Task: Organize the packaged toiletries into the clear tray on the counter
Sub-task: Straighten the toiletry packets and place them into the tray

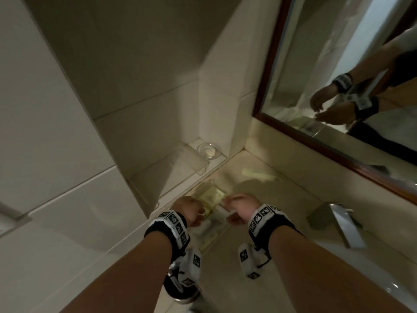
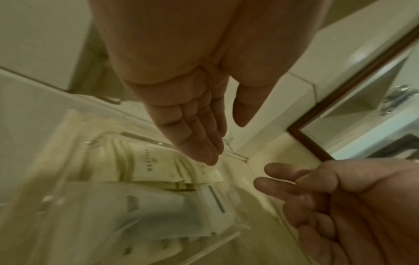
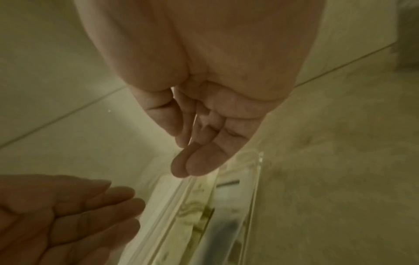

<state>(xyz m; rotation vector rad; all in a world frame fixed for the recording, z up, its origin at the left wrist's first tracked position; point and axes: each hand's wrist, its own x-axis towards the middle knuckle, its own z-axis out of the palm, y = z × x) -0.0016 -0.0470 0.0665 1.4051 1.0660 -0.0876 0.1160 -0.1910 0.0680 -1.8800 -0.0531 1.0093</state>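
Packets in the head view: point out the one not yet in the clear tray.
The pale packet lying alone on the counter near the mirror; the others sit inside the clear tray.

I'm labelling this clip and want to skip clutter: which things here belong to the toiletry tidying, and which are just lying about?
Part of the job:
- clear tray
- packets in the tray
- loose packet on the counter
- left hand, right hand, both empty

Just lying about:
- glass dish on the ledge
- faucet
- mirror

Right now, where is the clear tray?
In the head view the clear tray sits on the counter against the left wall, under both hands, left of the faucet.
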